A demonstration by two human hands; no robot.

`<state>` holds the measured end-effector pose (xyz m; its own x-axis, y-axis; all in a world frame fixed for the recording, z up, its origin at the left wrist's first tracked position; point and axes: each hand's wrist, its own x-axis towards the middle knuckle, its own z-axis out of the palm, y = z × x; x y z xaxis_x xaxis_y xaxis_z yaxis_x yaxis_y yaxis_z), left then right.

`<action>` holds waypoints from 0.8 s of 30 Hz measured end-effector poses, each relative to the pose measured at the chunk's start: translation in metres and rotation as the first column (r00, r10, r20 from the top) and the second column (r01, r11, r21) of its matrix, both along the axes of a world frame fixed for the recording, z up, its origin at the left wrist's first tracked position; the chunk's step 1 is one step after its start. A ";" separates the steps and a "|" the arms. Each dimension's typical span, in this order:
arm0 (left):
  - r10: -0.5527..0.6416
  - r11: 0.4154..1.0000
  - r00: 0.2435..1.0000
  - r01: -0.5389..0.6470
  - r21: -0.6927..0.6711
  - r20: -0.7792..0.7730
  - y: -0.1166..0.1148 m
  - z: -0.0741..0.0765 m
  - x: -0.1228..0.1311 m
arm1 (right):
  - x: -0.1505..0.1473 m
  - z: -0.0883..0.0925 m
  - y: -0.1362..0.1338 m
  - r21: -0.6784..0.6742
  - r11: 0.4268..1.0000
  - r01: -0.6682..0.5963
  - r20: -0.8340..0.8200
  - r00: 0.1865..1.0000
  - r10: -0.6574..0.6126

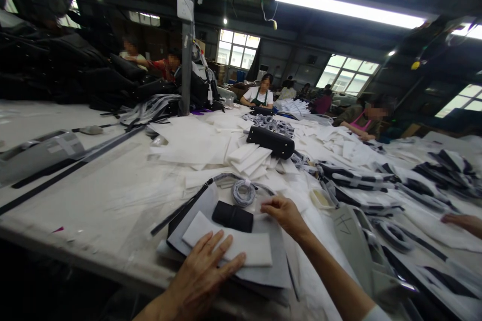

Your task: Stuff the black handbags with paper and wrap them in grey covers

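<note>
2 bare hands, over the near edge of a worktable. Left hand: palm down, fingers spread and apart, laid on the lower edge of a white foam pad, clamped on nothing. Right hand: thumb and fingertips drawn close together beside a scrap of clear film; whether the film is pinched, cannot tell. Foam pad: 1, lying across a grey sheet; appears light, soft and easily dented, best lifted flat by its uncovered right end with a broad, gentle hold. Black pouch: 1, just above the pad on the same sheet; looks light and supple, perhaps a little slippery, best taken by its short ends. Film: likely flimsy and clinging, best held at a corner. Wrapped coil: 1, above the pouch; probably springy, to be gripped across the ring. Farther out: loose white strips, 1 black bag just behind them, 1 grey bag to the right, 1 co-worker's hand at the right margin.
</note>
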<state>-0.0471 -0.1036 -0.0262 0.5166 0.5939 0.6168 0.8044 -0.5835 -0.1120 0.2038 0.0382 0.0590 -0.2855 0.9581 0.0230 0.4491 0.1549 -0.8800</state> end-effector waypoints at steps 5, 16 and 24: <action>0.020 0.997 0.999 -0.024 0.078 0.049 0.003 -0.011 0.007 | -0.011 0.015 -0.026 0.154 0.988 0.009 0.197 0.980 -0.039; -0.016 0.998 0.995 0.023 -0.063 0.101 -0.006 0.021 0.006 | -0.004 0.002 -0.105 0.624 0.756 -0.197 0.386 0.919 -0.080; 0.000 0.999 0.986 0.006 -0.039 0.167 -0.005 0.018 0.011 | -0.016 -0.010 -0.138 0.706 0.634 -0.315 0.434 0.900 -0.037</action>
